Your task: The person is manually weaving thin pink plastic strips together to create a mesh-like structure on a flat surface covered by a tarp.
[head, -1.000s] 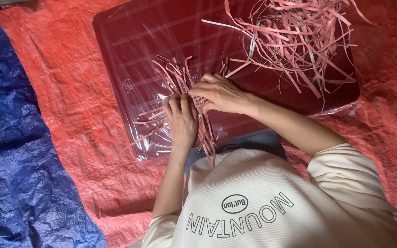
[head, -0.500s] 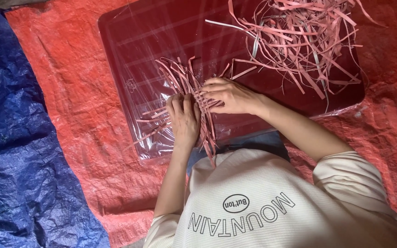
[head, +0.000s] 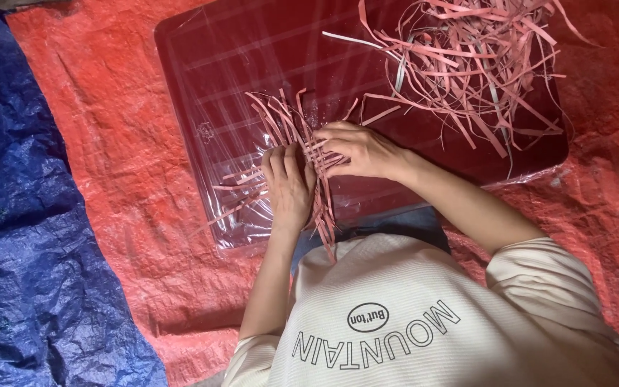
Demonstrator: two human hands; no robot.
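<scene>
Two hands worked at the centre of the frame over one clear plastic sheet laid on a dark red board. The left hand lay flat, palm down, fingers together and stretched out, pressing on a small woven patch of pink strips; it closed round nothing. The right hand sat just beside it, touching the same patch, its fingers curled and pinched on one or two strips, though how many exactly could not be told. From the patch, loose strip ends fanned toward the upper middle of the frame, several more stuck out to the left, and a few hung down toward the person's pale shirt. One loose heap of pink strips, too tangled to count, lay in the upper right, well apart from the hands. Under everything lay one orange tarpaulin, and one blue tarpaulin filled the left edge.
</scene>
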